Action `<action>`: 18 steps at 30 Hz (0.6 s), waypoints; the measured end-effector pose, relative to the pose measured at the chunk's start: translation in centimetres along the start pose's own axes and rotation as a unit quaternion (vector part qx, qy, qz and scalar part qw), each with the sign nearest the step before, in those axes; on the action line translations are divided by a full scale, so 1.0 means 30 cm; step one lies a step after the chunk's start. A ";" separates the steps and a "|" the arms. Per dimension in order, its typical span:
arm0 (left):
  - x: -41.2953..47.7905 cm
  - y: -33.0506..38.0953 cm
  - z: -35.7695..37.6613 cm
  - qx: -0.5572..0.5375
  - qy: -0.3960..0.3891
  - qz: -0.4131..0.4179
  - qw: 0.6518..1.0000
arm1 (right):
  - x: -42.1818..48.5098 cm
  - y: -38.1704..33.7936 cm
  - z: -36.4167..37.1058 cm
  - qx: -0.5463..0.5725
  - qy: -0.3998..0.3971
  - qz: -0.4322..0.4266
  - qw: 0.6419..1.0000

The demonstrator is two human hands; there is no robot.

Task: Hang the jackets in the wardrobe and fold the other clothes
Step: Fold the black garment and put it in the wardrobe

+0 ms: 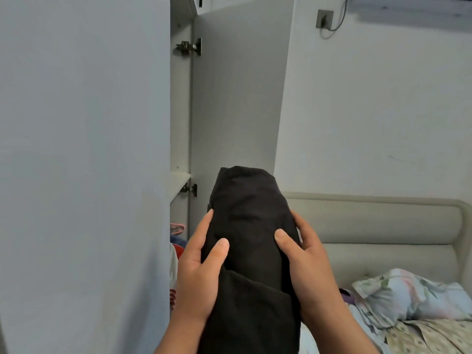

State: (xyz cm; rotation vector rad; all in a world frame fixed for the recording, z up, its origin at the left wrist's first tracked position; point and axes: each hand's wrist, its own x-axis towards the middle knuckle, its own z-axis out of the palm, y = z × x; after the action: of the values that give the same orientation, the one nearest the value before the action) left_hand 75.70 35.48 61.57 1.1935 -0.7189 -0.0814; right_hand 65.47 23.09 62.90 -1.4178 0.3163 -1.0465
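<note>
A folded black garment (249,208) stands upright in front of me, held between both hands at chest height. My left hand (201,267) grips its left side, thumb across the front. On the right side my right hand (306,261) grips it, thumb pressed into the fabric. The wardrobe (180,123) is just ahead on the left, seen through a narrow gap beside its open door (237,98). A shelf edge (178,182) shows inside. Below it a pink hanger (177,228) and bits of coloured clothing (176,247) are visible.
A closed grey wardrobe panel (81,162) fills the left half of the view. To the right is a bed with a beige padded headboard (383,226), a floral pillow (408,295) and patterned bedding (429,335). A wall socket with a cable (324,19) sits high up.
</note>
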 end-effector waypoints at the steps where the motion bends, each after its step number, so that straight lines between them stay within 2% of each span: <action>1: 0.023 -0.003 0.003 -0.005 0.003 0.005 1.000 | 0.029 0.004 0.010 0.004 -0.005 -0.003 1.000; 8: 0.245 -0.101 0.040 0.011 0.053 0.042 0.998 | 0.298 0.110 0.070 0.029 -0.041 -0.019 0.999; 18: 0.651 -0.359 0.069 0.119 0.166 0.002 0.979 | 0.802 0.426 0.185 0.087 -0.151 0.034 0.984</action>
State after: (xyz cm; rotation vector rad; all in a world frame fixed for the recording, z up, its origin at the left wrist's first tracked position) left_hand 93.06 21.32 61.69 1.3921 -0.4444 0.2087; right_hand 87.80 6.57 61.94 -1.3732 0.0487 -0.7699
